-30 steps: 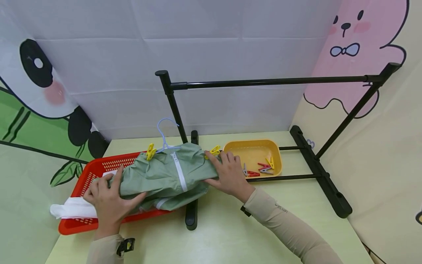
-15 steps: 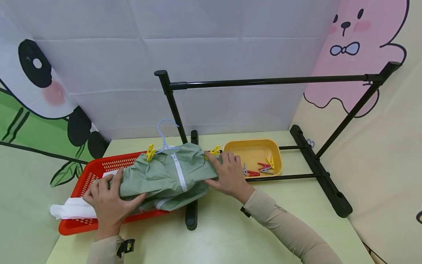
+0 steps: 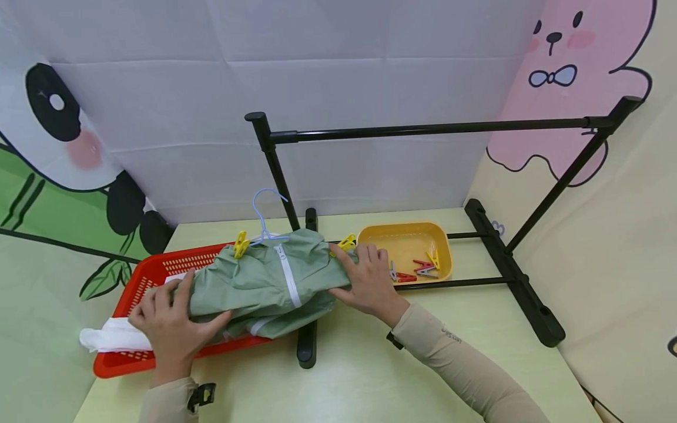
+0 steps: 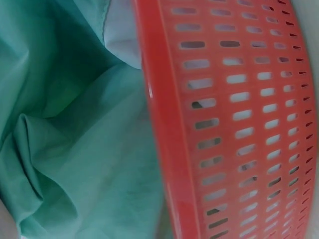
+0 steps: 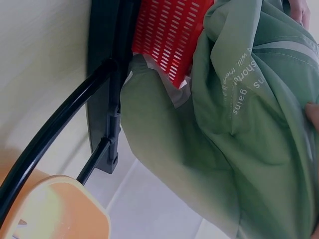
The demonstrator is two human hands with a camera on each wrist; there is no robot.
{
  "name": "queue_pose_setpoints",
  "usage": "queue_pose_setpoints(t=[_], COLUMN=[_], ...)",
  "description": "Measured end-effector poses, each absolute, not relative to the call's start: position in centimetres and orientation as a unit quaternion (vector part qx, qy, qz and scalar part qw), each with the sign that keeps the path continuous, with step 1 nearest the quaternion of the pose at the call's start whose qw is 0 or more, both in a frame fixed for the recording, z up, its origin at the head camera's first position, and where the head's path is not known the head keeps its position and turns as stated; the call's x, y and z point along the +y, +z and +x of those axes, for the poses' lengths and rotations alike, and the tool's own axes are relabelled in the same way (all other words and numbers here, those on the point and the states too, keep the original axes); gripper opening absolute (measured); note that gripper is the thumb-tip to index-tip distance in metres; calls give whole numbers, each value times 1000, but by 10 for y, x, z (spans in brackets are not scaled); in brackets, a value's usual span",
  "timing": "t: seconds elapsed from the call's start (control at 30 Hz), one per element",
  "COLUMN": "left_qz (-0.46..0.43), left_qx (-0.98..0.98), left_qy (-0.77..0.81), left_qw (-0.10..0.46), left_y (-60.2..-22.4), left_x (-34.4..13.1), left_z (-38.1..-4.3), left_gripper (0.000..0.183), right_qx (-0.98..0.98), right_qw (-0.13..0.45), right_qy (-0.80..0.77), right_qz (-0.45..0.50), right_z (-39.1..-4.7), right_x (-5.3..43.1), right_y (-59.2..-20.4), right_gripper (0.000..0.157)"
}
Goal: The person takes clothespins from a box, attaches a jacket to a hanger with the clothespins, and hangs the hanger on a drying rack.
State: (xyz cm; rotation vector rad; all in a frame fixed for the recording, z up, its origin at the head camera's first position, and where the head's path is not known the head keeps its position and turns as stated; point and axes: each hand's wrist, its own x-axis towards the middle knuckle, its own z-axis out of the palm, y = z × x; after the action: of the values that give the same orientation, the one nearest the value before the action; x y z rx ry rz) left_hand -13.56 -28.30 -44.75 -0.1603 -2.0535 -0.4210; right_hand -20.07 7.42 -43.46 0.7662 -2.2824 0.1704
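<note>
A light green zip-up jacket lies bunched over the red basket, with a pale blue hanger at its top. Yellow clothespins are clipped at its two upper corners, the left clothespin and the right clothespin. My right hand holds the jacket's right end between thumb and fingers, the index fingertip beside the right clothespin. At the other end, my left hand rests with spread fingers along the cloth's edge. In the right wrist view, white lettering shows on the jacket.
The red basket also holds white cloth. A black garment rack stands behind, its left foot beside the basket. Several clothespins lie in a yellow tray between the rack's feet.
My left hand has shifted very slightly left along the jacket's edge. The right hand, the jacket and the hanger have hardly moved.
</note>
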Motion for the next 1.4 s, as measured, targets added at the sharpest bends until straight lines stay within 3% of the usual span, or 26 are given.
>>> queue_pose_setpoints(t=[0.3,0.77,1.13,1.4], left_qz=[-48,-37,-26,1], left_qx=[-853,-858,-845,-860], left_qy=[-187,-181,-206,-241], left_qw=[485,478,493,450], left_y=[-450,-450,-455,-457], left_x=[-290,-297,-300,-299], left_z=[-135,-135,-136,-131], left_gripper=[96,97,110,118], right_qx=[-869,-871,-870,-873], right_qw=[388,385,388,387], right_qy=[78,95,111,118], right_qz=[298,289,284,273], right_z=[-200,-196,-195,-195], right_x=[75,80,86,91], right_y=[-437,-440,-442,-445], right_gripper=[94,92,94,95])
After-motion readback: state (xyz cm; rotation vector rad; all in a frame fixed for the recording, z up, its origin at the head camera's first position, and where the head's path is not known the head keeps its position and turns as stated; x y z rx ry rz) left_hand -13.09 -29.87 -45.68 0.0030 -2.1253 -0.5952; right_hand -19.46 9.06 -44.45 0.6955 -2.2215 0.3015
